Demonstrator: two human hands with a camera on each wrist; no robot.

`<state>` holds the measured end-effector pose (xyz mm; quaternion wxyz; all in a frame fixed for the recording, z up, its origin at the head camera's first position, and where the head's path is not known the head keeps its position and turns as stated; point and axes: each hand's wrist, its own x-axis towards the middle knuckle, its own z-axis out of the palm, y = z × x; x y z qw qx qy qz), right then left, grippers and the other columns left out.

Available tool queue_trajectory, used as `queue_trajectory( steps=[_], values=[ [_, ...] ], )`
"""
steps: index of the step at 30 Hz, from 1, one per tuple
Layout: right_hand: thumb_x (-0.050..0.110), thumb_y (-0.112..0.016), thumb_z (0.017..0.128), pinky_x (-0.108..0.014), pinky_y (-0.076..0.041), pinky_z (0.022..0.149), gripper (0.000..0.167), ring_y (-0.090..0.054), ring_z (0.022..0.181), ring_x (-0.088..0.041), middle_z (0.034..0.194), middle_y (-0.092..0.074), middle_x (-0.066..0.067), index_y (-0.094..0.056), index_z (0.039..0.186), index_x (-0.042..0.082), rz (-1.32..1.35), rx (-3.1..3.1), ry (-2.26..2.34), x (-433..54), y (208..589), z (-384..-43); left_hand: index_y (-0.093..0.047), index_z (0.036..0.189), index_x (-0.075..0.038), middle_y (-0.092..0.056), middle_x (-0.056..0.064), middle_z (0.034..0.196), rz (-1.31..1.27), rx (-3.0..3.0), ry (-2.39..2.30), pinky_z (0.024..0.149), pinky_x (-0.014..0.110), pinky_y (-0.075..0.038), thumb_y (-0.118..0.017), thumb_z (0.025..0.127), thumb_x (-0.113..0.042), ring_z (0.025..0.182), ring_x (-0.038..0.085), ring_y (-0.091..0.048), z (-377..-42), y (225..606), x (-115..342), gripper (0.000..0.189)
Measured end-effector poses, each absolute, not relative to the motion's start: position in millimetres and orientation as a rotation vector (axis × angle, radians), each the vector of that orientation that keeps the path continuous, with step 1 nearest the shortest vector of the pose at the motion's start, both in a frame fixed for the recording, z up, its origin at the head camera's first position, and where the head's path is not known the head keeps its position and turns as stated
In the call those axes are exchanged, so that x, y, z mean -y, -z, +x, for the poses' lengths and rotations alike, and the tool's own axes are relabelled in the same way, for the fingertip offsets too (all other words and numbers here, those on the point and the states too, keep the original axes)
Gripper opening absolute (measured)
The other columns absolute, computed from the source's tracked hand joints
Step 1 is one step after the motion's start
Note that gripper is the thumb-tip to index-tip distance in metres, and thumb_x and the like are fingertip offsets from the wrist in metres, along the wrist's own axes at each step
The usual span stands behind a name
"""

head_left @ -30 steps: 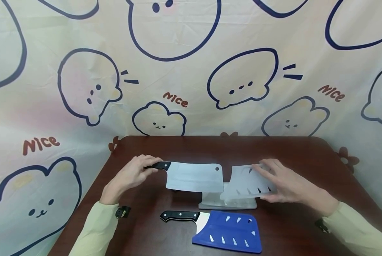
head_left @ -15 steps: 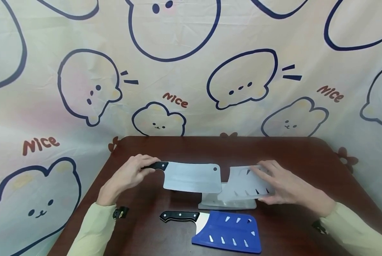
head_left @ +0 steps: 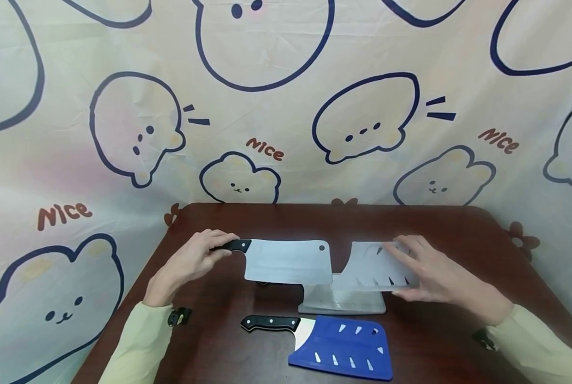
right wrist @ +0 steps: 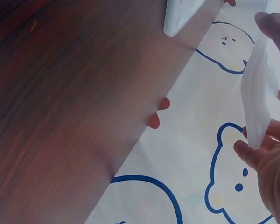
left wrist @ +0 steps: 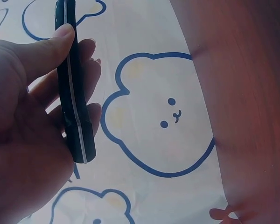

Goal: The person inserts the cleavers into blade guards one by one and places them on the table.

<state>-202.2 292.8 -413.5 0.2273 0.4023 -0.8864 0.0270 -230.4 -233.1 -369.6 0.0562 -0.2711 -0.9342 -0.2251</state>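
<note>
My left hand (head_left: 196, 258) grips the black handle (left wrist: 74, 93) of a cleaver, whose bare, broad blade (head_left: 288, 261) points right above the table. On the right, my right hand (head_left: 429, 272) holds a translucent white blade guard (head_left: 369, 266) between thumb and fingers. A short gap separates the blade's end from the guard's open side. In the right wrist view the same guard is seen edge-on, with fingertips along it. Below it on the table lies another whitish guard (head_left: 343, 303), partly covered by the raised one; a bit of something dark shows under the cleaver's blade.
Nearer the front lies a second cleaver, its black handle (head_left: 270, 323) to the left and its blade in a slotted blue guard (head_left: 343, 349). All this is over a dark brown table (head_left: 218, 346). Behind it hangs a cloth (head_left: 295, 117) printed with cartoon bears.
Cleaver and white guard have both risen slightly. The guard has shifted a little right, so the gap between them is wider. The blue-guarded cleaver stays put.
</note>
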Motion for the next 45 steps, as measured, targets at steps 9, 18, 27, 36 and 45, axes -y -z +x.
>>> queue_trajectory(
  steps=[9,18,27,36,45],
  values=[
    [0.065,-0.071,0.073,-0.045,-0.055,0.084,0.096,-0.042,0.123,-0.027,0.138,-0.047,-0.018,-0.044,0.147,0.011,1.117,2.415,-0.104,-298.6,411.7,-204.3,-0.065,0.129,-0.016,-0.068,0.006,0.118,-0.819,2.829,0.701,0.087,0.044,-0.053,-0.068,0.091,-0.011,0.105,0.024,-0.056,-232.0,369.1,232.0,0.038],
    [0.062,-0.075,0.068,-0.044,-0.057,0.082,0.098,-0.042,0.123,-0.027,0.139,-0.046,-0.017,-0.044,0.147,0.012,1.089,2.415,-0.091,-298.8,409.4,-203.3,-0.064,0.13,-0.016,-0.067,0.005,0.117,-0.809,2.826,0.716,0.087,0.045,-0.052,-0.068,0.091,-0.01,0.105,0.023,-0.055,-232.0,370.3,231.8,0.039],
    [0.069,-0.065,0.077,-0.045,-0.057,0.081,0.093,-0.042,0.123,-0.029,0.139,-0.047,-0.018,-0.046,0.146,0.011,1.096,2.404,-0.094,-299.0,407.7,-203.6,-0.064,0.13,-0.016,-0.067,0.006,0.117,-0.799,2.835,0.724,0.087,0.044,-0.053,-0.068,0.092,-0.011,0.104,0.023,-0.056,-231.8,371.8,231.9,0.039],
    [0.062,-0.075,0.07,-0.047,-0.057,0.082,0.096,-0.041,0.123,-0.028,0.138,-0.047,-0.018,-0.046,0.146,0.011,1.093,2.407,-0.106,-303.0,409.2,-200.2,-0.064,0.13,-0.017,-0.066,0.005,0.118,-0.789,2.854,0.765,0.088,0.046,-0.053,-0.067,0.092,-0.012,0.106,0.024,-0.055,-230.7,374.9,230.3,0.038],
    [0.058,-0.08,0.065,-0.045,-0.057,0.081,0.1,-0.041,0.122,-0.027,0.138,-0.047,-0.017,-0.045,0.146,0.012,1.072,2.419,-0.093,-300.6,410.2,-200.6,-0.064,0.13,-0.017,-0.067,0.004,0.119,-0.781,2.849,0.754,0.087,0.044,-0.052,-0.067,0.092,-0.012,0.105,0.022,-0.055,-231.1,377.1,231.2,0.038]
  ],
)
